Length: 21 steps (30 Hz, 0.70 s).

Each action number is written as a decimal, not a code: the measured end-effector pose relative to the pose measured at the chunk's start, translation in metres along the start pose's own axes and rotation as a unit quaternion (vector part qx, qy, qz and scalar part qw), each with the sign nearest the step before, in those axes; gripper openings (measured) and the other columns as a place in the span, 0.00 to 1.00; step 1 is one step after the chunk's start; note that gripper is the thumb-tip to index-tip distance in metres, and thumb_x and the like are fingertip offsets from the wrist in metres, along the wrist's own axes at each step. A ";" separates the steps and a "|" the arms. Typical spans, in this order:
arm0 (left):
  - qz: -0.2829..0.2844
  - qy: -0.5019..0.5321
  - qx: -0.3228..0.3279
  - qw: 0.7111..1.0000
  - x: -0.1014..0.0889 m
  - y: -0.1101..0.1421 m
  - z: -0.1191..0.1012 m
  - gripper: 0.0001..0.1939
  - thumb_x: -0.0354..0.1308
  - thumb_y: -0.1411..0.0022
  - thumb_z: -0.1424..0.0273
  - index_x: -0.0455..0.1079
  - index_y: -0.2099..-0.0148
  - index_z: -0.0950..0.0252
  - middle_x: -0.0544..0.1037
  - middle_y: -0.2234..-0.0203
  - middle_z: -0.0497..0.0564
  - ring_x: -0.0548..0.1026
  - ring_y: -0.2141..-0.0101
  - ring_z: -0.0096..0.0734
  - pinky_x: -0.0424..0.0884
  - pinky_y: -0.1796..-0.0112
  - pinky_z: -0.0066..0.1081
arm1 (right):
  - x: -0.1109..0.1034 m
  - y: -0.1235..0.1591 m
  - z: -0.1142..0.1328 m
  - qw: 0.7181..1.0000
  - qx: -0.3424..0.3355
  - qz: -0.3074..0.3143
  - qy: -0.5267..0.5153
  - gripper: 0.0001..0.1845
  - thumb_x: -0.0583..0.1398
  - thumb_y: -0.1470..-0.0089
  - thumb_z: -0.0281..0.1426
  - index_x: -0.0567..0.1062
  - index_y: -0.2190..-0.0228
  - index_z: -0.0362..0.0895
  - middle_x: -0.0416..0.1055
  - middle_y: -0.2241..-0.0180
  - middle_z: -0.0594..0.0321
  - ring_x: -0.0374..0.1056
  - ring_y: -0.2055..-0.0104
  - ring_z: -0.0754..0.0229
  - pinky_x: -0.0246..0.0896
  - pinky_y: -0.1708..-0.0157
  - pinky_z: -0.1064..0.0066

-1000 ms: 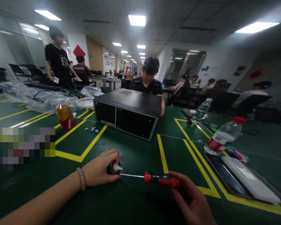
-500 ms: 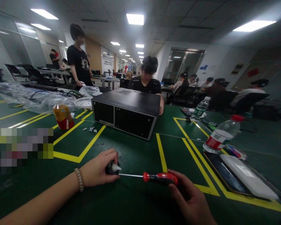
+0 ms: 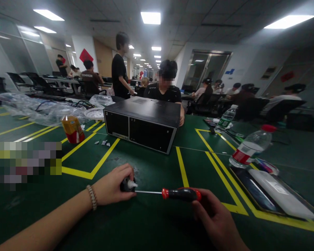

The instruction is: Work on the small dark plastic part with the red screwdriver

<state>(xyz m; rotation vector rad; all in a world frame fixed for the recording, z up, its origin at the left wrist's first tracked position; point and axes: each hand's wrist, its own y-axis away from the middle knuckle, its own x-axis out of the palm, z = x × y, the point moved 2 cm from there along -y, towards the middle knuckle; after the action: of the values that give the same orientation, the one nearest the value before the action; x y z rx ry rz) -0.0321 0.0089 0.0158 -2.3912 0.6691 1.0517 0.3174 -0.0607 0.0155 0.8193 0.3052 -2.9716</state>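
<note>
My left hand (image 3: 112, 188) is closed around a small black part with a white tip (image 3: 128, 184), pressing it on the green table (image 3: 151, 223). My right hand (image 3: 214, 218) grips the red-and-black handle of a screwdriver (image 3: 180, 194). Its thin metal shaft lies level, pointing left, and its tip meets the white end of the part. A beaded bracelet sits on my left wrist.
A black computer case (image 3: 143, 123) lies mid-table, a seated person behind it with a hand at its right end. An orange drink carton (image 3: 72, 129) and plastic wrap (image 3: 42, 109) are at left. A water bottle (image 3: 251, 146) and flat white device (image 3: 279, 197) are at right.
Both hands stay in place; the screwdriver handle has turned so more black shows. A standing person in the background has walked from left toward the middle.
</note>
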 end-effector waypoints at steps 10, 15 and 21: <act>-0.004 0.004 0.005 1.000 0.002 0.002 0.007 0.16 0.69 0.42 0.65 0.67 0.57 0.61 0.73 0.55 0.53 0.72 0.56 0.43 0.70 0.55 0.40 | -0.004 -0.002 -0.007 0.993 -0.109 -0.021 0.040 0.14 0.61 0.35 0.36 0.76 0.48 0.51 0.77 0.51 0.55 0.78 0.52 0.49 0.77 0.54 0.60; -0.004 0.007 0.004 1.000 0.001 0.002 0.004 0.15 0.69 0.42 0.66 0.67 0.57 0.61 0.72 0.55 0.53 0.72 0.56 0.42 0.70 0.55 0.40 | -0.002 -0.003 -0.010 0.995 -0.082 -0.039 0.039 0.20 0.60 0.35 0.36 0.73 0.42 0.51 0.75 0.46 0.53 0.76 0.47 0.47 0.76 0.50 0.58; -0.009 -0.001 -0.003 1.000 0.000 0.001 0.002 0.16 0.69 0.42 0.66 0.67 0.56 0.61 0.73 0.55 0.53 0.72 0.56 0.43 0.70 0.55 0.41 | -0.002 0.000 -0.009 0.998 -0.048 -0.040 0.027 0.20 0.62 0.37 0.37 0.74 0.45 0.49 0.80 0.49 0.53 0.79 0.49 0.45 0.77 0.49 0.56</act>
<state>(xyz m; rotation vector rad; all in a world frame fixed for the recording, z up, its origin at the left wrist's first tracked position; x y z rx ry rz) -0.0339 0.0091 0.0137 -2.3963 0.6444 1.0498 0.3241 -0.0591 0.0088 0.8987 0.4892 -2.9829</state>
